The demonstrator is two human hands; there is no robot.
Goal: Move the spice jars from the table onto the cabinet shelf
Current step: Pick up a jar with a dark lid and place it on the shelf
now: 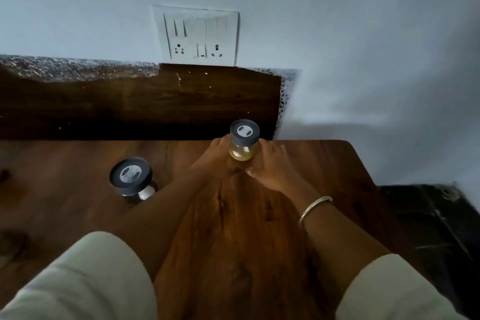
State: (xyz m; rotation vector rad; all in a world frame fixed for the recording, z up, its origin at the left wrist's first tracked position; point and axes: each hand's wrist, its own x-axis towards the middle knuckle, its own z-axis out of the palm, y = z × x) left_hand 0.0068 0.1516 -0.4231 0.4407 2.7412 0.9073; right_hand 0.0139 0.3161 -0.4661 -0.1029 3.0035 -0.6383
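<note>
A small glass spice jar (pixel 243 149) with yellowish contents and a dark lid stands near the far edge of the wooden table (pixel 233 228). My left hand (pixel 211 157) cups its left side and my right hand (pixel 270 167) cups its right side, both touching the glass. A silver bangle circles my right wrist. A second spice jar (pixel 132 178) with a dark lid and darker contents stands alone on the table to the left, clear of both hands. No cabinet shelf is in view.
A dark wooden board (pixel 145 104) rises behind the table against the wall, with a white switch-and-socket plate (pixel 198 35) above it. The table's right edge drops to a dark floor (pixel 426 215).
</note>
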